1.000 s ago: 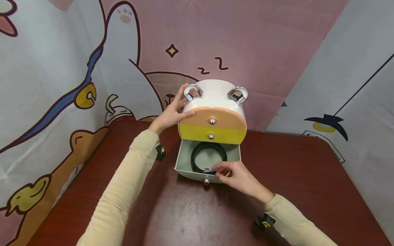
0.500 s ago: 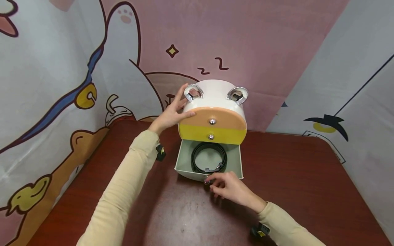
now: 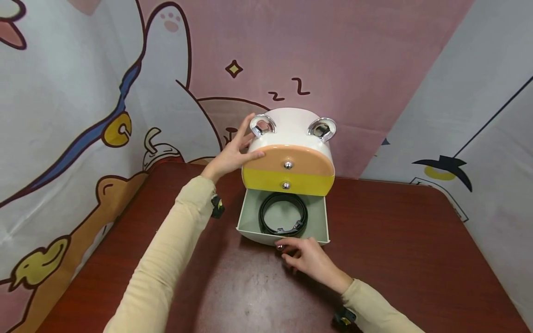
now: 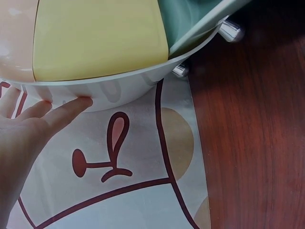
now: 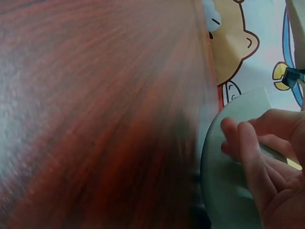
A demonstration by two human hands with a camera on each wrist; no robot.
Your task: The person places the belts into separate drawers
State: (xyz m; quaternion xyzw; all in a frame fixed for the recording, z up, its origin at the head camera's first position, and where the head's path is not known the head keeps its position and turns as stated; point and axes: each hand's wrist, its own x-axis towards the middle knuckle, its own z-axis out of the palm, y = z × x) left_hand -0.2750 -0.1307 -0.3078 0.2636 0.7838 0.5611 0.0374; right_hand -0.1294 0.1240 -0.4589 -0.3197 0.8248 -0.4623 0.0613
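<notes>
A small drawer cabinet [image 3: 291, 127] with a white top and two silver ear-like rings stands on the table. Its orange [image 3: 266, 162] and yellow [image 3: 262, 180] drawers are closed; the pale green bottom drawer [image 3: 316, 226] is pulled out. Inside lies a coiled black belt [image 3: 262, 215] with a metal buckle. My left hand [image 3: 229, 157] holds the cabinet's left side, its thumb on the orange front and its fingers along the white wall [image 4: 119, 93]. My right hand [image 3: 310, 261] has thumb and index finger at the bottom drawer's silver knob [image 3: 280, 248]; in the right wrist view the fingers hide it.
The reddish-brown wooden table [image 3: 395, 240] extends around the cabinet. A cartoon-printed cloth [image 3: 354, 69] hangs close behind it and along both sides. Dark wrist cameras sit on the left [image 3: 217, 206] and right [image 3: 344, 317] sleeves.
The right hand has moved from the belt's buckle, inside the drawer, down to the knob on its front. The left hand and the cabinet stay where they were.
</notes>
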